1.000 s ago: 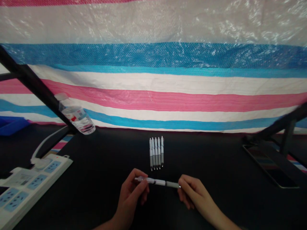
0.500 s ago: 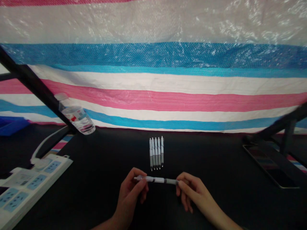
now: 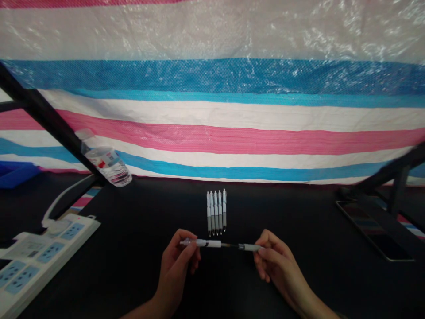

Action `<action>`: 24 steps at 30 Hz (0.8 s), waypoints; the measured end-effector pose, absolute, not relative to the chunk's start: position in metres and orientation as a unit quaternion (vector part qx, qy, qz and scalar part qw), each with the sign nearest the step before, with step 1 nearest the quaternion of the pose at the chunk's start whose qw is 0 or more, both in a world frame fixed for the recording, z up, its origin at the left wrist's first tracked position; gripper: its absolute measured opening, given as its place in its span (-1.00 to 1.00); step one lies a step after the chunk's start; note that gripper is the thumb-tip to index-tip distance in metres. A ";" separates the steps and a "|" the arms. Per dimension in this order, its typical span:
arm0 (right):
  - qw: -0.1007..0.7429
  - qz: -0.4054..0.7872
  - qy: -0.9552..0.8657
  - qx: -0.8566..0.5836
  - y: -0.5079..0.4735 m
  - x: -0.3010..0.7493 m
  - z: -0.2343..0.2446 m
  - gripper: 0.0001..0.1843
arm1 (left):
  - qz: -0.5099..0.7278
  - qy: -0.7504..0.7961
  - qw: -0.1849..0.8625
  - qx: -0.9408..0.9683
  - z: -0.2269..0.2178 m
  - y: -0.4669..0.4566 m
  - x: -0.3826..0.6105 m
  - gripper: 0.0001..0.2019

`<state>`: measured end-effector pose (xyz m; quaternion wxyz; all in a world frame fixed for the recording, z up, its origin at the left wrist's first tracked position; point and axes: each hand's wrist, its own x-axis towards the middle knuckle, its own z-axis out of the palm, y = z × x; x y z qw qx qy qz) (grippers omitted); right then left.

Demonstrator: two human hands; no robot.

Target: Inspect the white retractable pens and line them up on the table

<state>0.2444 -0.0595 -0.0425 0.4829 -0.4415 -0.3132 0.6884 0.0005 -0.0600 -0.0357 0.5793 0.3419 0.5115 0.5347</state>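
One pen [image 3: 210, 243] in two parts, near centre: white barrel [image 3: 214, 243] pinched in left hand [image 3: 175, 259], grey grip section [image 3: 249, 247] pinched in right hand [image 3: 278, 259], thin refill [image 3: 230, 245] bridging them, five pens [image 3: 216, 212] in a row farther off.

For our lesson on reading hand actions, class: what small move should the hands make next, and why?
Probably draw the right hand a little further from the left hand, in a straight line: the grey grip is apart from the white barrel, but the thin refill bridges the gap between them.
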 end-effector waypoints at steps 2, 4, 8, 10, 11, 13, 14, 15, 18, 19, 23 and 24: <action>0.497 0.678 -0.308 -0.445 -0.059 0.246 -0.042 -0.72 | 0.542 0.512 0.578 0.332 -0.034 -0.060 0.001 -0.71; 0.510 0.668 -0.306 -0.447 -0.058 0.247 -0.042 -0.75 | 0.551 0.511 0.574 0.324 -0.033 -0.060 0.001 -0.72; 0.526 0.656 -0.298 -0.452 -0.058 0.248 -0.044 -0.77 | 0.559 0.512 0.573 0.314 -0.032 -0.059 -0.001 -0.71; 0.526 0.658 -0.298 -0.449 -0.059 0.248 -0.045 -0.77 | 0.557 0.511 0.576 0.312 -0.032 -0.060 -0.001 -0.71; 0.525 0.660 -0.299 -0.446 -0.059 0.248 -0.045 -0.76 | 0.556 0.510 0.578 0.312 -0.033 -0.060 -0.001 -0.71; 0.522 0.664 -0.304 -0.441 -0.059 0.247 -0.045 -0.75 | 0.554 0.506 0.582 0.313 -0.033 -0.060 -0.001 -0.70; 0.520 0.665 -0.307 -0.440 -0.059 0.247 -0.045 -0.74 | 0.552 0.503 0.585 0.314 -0.033 -0.061 -0.001 -0.70; 0.517 0.666 -0.312 -0.438 -0.060 0.246 -0.045 -0.73 | 0.550 0.500 0.589 0.316 -0.033 -0.061 0.000 -0.69; 0.496 0.670 -0.352 -0.425 -0.060 0.243 -0.045 -0.70 | 0.532 0.486 0.610 0.329 -0.036 -0.062 0.002 -0.66; 0.486 0.671 -0.373 -0.419 -0.061 0.241 -0.045 -0.69 | 0.521 0.481 0.619 0.336 -0.037 -0.063 0.003 -0.66; 0.447 0.650 -0.450 -0.418 -0.063 0.237 -0.045 -0.63 | 0.482 0.469 0.645 0.364 -0.043 -0.066 0.006 -0.66; 0.439 0.641 -0.465 -0.425 -0.063 0.236 -0.045 -0.62 | 0.477 0.469 0.646 0.367 -0.044 -0.067 0.006 -0.66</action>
